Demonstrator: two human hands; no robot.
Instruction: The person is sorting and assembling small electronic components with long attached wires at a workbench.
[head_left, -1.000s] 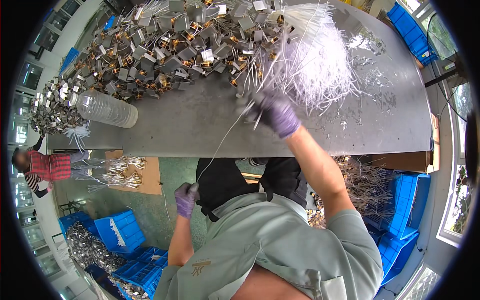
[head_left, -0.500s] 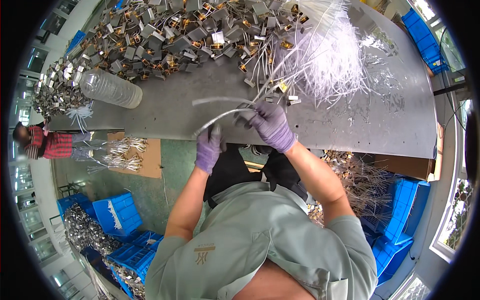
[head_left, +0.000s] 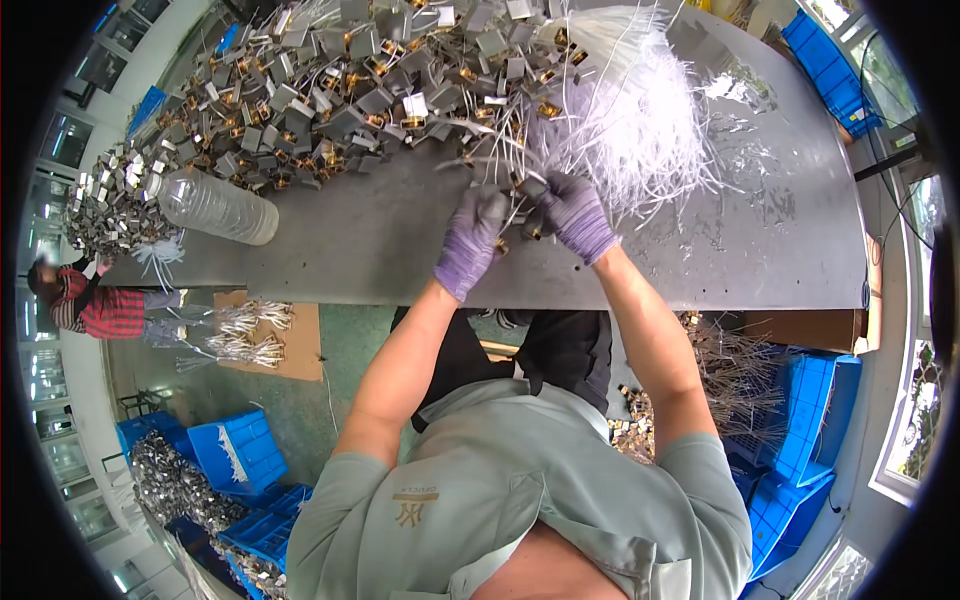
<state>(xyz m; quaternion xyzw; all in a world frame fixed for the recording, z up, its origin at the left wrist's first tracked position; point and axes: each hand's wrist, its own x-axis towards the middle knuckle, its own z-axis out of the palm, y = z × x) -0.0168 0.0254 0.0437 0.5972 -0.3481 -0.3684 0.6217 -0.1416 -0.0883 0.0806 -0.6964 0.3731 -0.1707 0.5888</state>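
Observation:
Both my hands wear grey-and-purple gloves and are close together over the grey table (head_left: 370, 225). My right hand (head_left: 575, 215) is closed on a light grey cable (head_left: 482, 166), whose blurred free end points left. Beside it, my left hand (head_left: 473, 238) has its fingers pinched together; what lies between them is hidden. Small metal blocks with yellowish parts (head_left: 503, 246) show around my fingertips. Just beyond, several thin cables run up into a large heap of grey square blocks with coppery parts (head_left: 345, 120). Right of the heap lies a thick bundle of thin white strands (head_left: 645, 140).
A clear plastic bottle (head_left: 220, 205) lies left on the table, by a smaller pile of metal pieces (head_left: 120, 200). Blue crates (head_left: 238, 450) stand lower left, and more blue crates (head_left: 800, 420) at right. A person in red plaid (head_left: 110, 312) is at far left.
Both hands have moved farther over the table, toward the heap. My left hand has come rightward beside my right hand. The cable end it was at now lies beyond both hands.

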